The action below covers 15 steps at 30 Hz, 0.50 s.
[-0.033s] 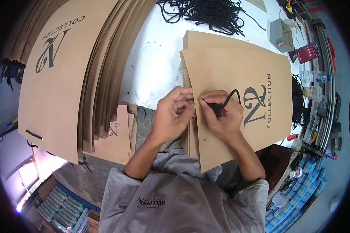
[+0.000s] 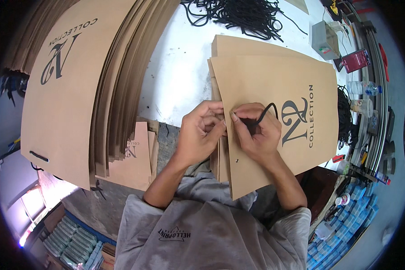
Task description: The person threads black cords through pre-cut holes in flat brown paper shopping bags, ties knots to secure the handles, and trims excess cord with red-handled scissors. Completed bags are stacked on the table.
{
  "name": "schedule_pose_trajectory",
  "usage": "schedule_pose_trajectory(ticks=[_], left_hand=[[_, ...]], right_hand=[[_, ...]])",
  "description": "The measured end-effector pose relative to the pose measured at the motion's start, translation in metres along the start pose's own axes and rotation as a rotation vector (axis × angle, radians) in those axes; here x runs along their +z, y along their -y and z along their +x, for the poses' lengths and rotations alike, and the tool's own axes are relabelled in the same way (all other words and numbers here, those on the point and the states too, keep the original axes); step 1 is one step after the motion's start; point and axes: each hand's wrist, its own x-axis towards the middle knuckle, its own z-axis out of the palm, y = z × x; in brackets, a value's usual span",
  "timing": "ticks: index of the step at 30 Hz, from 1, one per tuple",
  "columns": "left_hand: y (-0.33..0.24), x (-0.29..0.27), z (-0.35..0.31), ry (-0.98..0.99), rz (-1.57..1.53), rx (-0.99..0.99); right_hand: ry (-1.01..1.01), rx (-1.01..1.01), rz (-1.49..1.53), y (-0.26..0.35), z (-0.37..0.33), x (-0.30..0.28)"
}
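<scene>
Your right hand (image 2: 262, 134) is over the front of the brown paper bag (image 2: 297, 90), close to its left edge, with thumb and forefinger pinched narrowly together on a black cord (image 2: 266, 109). The cord runs through your curled right fingers and rises in a loop above your knuckles, against the bag's printed face; the pinched part sits right at your fingertips, just in from the edge. Below your right thumb, nearer to you, a small eyelet (image 2: 236, 160) shows in the same panel. Your left hand (image 2: 199, 135) is at that left edge, fingers bent and thumb near the forefinger, with some fingertips hidden behind the panel; you cannot tell from here whether they grip anything. The bag lies on more brown bags at the right side of the white table (image 2: 164, 85), its near corner reaching toward your shirt. Beyond it is a heap of black cords (image 2: 247, 18), and well to your left stands a thick stack of bags (image 2: 72, 108).
</scene>
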Motion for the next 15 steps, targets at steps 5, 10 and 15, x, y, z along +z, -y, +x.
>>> schedule_pose_trajectory(ticks=[5, 10, 15], left_hand=[[0.0, 0.002, -0.001, -0.133, 0.19, 0.018], [-0.02, -0.016, -0.007, -0.307, 0.362, 0.122], [-0.027, -0.012, -0.025, 0.035, 0.223, 0.266]], right_hand=[[-0.048, 0.176, 0.063, -0.009, -0.003, -0.002], [0.097, 0.104, -0.027, -0.004, 0.001, -0.003], [0.108, 0.129, 0.133, 0.008, -0.01, 0.005]])
